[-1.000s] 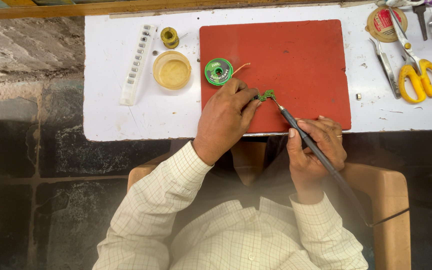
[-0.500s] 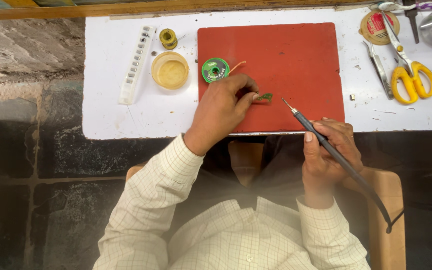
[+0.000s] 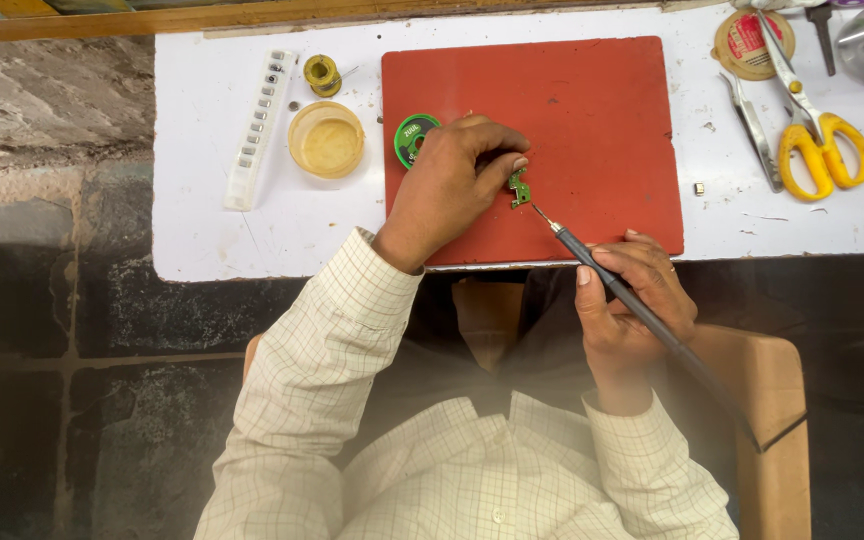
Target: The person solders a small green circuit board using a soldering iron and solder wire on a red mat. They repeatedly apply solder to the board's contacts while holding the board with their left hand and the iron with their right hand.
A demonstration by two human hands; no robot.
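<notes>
Head view: the left hand arches over the red mat, fingertips pinching a small green circuit board at frame centre. Just below, the right hand is closed round a soldering iron, its tip touching the board. A green solder-wick spool sits beside the left hand's knuckles. Upper left, a round tub holds yellowish paste. Yellow-handled scissors lie at upper right on the white counter.

White table over dark stone floor; wooden chair below.
</notes>
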